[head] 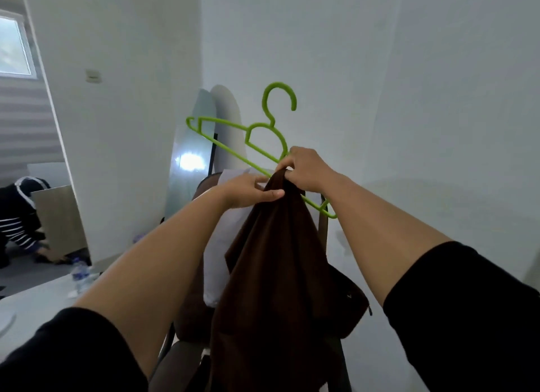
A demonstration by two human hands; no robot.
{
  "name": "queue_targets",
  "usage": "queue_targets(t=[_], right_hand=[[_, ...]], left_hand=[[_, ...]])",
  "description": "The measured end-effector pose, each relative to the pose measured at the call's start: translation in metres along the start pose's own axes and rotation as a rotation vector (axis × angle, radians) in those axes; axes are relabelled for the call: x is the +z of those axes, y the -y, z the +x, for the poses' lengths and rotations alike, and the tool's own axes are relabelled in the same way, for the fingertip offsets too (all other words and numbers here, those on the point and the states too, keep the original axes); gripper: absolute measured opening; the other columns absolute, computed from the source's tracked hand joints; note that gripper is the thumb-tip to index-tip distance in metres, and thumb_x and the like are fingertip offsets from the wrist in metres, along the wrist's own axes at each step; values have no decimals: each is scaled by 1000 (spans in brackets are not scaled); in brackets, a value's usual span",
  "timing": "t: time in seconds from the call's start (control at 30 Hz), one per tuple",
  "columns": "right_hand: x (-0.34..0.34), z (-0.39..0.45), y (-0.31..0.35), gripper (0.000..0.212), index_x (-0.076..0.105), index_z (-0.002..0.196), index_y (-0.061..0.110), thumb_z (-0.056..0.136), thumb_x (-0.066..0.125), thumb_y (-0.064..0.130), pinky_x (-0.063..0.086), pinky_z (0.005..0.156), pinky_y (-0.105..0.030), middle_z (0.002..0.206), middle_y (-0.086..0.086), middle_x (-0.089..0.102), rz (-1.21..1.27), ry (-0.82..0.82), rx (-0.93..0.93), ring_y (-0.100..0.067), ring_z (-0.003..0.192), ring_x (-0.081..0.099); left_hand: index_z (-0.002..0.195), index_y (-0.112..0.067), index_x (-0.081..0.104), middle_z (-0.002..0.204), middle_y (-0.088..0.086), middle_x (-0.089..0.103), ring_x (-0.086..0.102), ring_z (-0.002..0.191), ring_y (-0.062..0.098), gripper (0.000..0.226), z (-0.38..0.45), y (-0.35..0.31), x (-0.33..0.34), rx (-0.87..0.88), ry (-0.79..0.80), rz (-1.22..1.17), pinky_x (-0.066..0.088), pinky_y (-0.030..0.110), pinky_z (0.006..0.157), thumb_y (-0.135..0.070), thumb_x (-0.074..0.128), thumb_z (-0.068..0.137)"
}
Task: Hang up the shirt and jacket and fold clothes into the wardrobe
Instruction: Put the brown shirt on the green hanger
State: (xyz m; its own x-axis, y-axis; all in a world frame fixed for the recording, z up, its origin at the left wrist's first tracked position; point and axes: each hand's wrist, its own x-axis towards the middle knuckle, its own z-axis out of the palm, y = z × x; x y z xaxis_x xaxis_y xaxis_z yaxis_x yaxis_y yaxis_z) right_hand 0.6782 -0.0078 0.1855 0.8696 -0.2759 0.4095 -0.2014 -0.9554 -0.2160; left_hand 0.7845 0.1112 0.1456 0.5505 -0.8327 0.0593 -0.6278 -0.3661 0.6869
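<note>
Both hands up at mid-view, close together. Right hand grips the lime-green plastic hanger at its right shoulder and pinches the top of the brown garment there. Left hand just beside it, thumb and fingers pinching the garment's upper edge. Hands nearly touching.

Open room: bare white wall behind and right of the hands, wide free space above and right of them. Left of the hands a wall corner, then a doorway edge further left. A mirror leans in the corner beyond the left hand.

Hanger tilted: long axis runs from upper left down to lower right, hook up, its opening facing right. Left arm of the hanger sticks out free past the left hand; right tip pokes out below the right wrist. Garment hangs straight down from the hands, long axis vertical, bottom cut off by the frame edge.

Hidden: hanger's middle-right section behind the right hand and cloth. Whether it is a shirt or jacket, cannot tell. Chair under the garment mostly covered; something white draped on it, partly hidden. Desk below the left forearm, with a water bottle. A person crouches beyond the doorway, blurred.
</note>
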Motion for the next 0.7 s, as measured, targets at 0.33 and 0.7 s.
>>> queue_targets(t=[0.33,0.7], right_hand=[[-33,-72,-36,23,58,68,27,76,75,41,38,58,-20,72,7,56,331,99,222,-8,70,55],[-70,-106,-63,13,65,72,13,83,69,18,38,60,-21,73,0,55,314,42,286,-19,83,53]], left_hand=[[101,-14,65,83,-3,64,60,71,9,18,-27,-54,8,68,-400,-456,45,16,60,-29,57,93],[101,-16,62,99,2,63,58,89,17,15,-62,-47,9,-114,-99,22,45,25,72,-28,56,93]])
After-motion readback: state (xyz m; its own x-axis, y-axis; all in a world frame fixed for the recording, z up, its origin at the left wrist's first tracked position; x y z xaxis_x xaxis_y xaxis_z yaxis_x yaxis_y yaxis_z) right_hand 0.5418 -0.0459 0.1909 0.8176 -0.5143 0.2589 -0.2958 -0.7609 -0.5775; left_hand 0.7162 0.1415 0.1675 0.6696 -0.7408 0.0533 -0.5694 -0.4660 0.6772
